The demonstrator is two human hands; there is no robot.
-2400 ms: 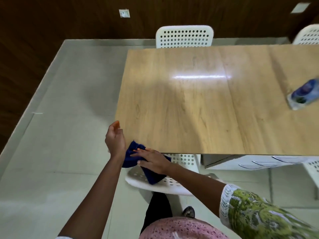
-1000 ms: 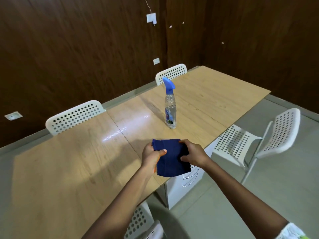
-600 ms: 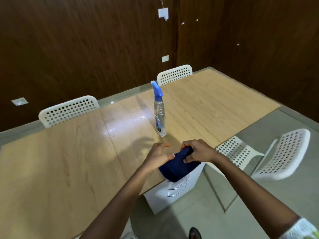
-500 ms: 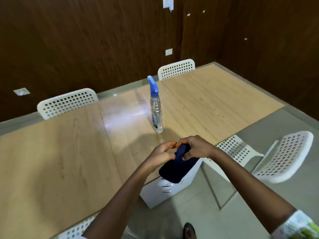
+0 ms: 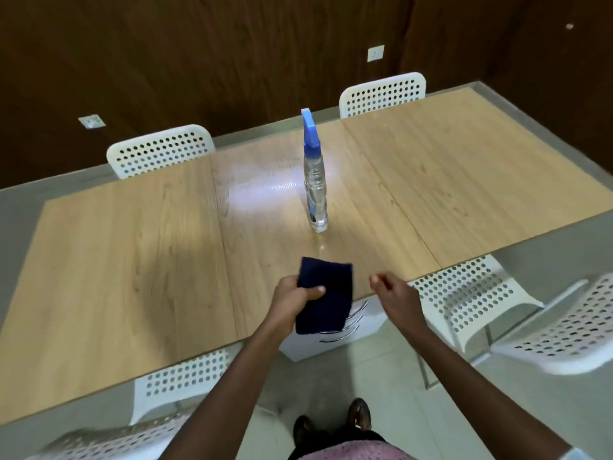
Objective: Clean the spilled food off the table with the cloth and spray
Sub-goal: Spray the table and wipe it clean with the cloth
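Note:
A folded dark blue cloth (image 5: 326,295) hangs over the near edge of the wooden table (image 5: 132,267), gripped by my left hand (image 5: 293,298). My right hand (image 5: 394,293) hovers just right of the cloth, holding nothing, with its fingers loosely curled. A clear spray bottle (image 5: 315,180) with a blue trigger head stands upright on the table beyond the cloth. No spilled food shows on the tabletop.
White perforated chairs stand at the far side (image 5: 159,149) (image 5: 383,92), at the near left (image 5: 179,383) and at the near right (image 5: 471,297) (image 5: 564,330). A white drawer unit (image 5: 331,333) sits under the table edge. Dark wood walls lie behind.
My right hand has let go of the cloth and moved to the right. My left hand now holds the cloth alone. The view has swung and tipped downward.

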